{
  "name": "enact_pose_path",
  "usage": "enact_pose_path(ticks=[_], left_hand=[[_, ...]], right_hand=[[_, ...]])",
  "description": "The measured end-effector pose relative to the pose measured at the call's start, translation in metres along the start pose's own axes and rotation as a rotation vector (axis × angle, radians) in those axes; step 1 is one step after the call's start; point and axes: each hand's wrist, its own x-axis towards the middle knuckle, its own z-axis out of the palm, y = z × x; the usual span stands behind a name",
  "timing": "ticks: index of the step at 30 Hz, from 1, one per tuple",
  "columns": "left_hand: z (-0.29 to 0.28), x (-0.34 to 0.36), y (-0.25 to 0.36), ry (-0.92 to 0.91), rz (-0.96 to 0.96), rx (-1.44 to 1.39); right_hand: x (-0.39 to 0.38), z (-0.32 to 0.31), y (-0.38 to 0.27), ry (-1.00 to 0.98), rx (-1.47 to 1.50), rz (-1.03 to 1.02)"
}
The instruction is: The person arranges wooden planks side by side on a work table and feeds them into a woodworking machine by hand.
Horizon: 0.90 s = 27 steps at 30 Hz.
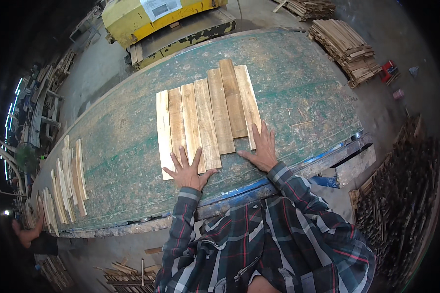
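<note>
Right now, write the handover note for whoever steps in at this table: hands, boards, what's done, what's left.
Left hand: flat, fingers spread, on the near ends of the left boards. Right hand: flat at the near end of the rightmost board. Neither grips anything.
Seven wooden boards lie side by side on the green table.
Done: boards laid edge to edge.
Left: near ends are stepped, not flush.
Another row of boards lies at the table's left end.

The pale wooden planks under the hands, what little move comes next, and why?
Probably a gentle push away with both hands. The left hand and right hand lie flat and spread on the near ends of the pale wooden planks, whose ends are stepped unevenly on the worn green table; pushing may even them.
</note>
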Motion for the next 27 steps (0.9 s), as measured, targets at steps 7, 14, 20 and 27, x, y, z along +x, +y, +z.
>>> enact_pose_path(ticks=[7,14,20,27], left_hand=[[-0.001,0.065,-0.004,0.057,-0.034,-0.007],[0.003,0.039,-0.031,0.181,-0.073,-0.062],[0.049,-0.002,-0.094,0.196,-0.37,-0.159],[0.035,0.094,-0.08,0.104,-0.383,-0.144]], right_hand=[[0.004,-0.011,-0.002,-0.031,0.014,0.092],[-0.005,-0.019,0.013,0.006,0.07,0.094],[-0.003,-0.008,-0.045,0.02,-0.162,0.017],[0.045,0.023,-0.044,0.076,-0.093,0.112]])
